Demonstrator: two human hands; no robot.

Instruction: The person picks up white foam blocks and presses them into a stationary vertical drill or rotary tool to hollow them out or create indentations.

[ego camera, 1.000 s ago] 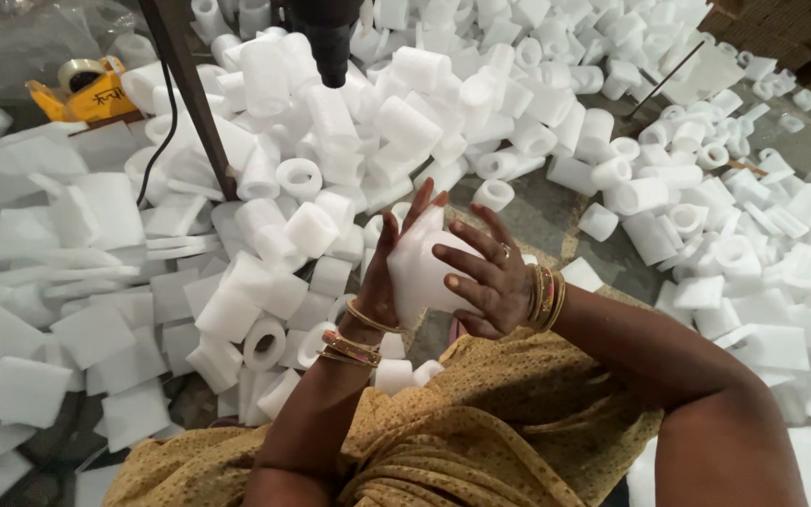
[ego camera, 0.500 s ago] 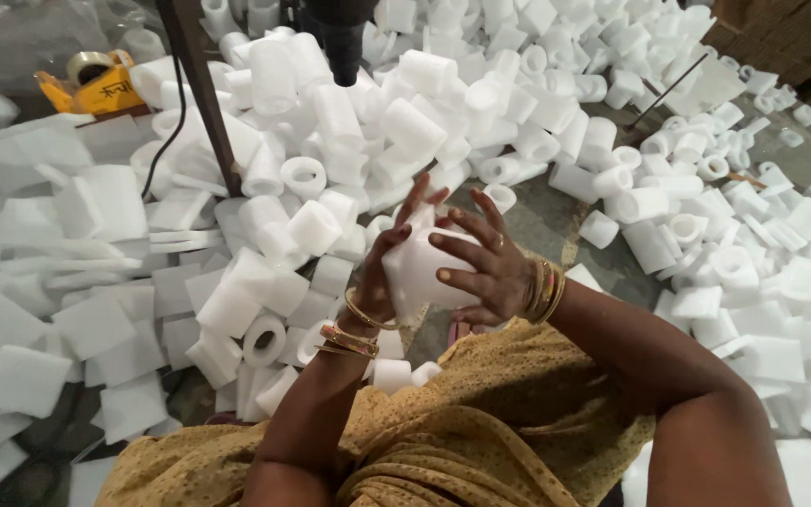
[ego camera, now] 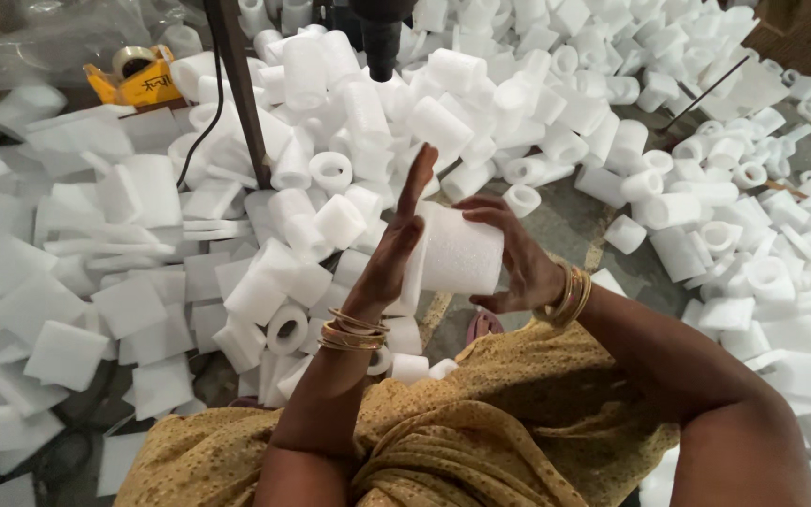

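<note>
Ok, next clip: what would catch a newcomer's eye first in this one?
First, the white rolled foam sleeve at the centre, cupped by the right hand with the flat left hand pressed against its end. Next, the heap of white foam tubes covering the floor beyond and to the right, then the flat white foam sheets on the left. A yellow tape dispenser sits top left.

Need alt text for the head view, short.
Two bare hands hold a white foam sheet rolled into a cylinder: the left hand presses flat on one end, the right hand wraps the other. White foam rolls and flat white foam sheets litter the floor around.
</note>
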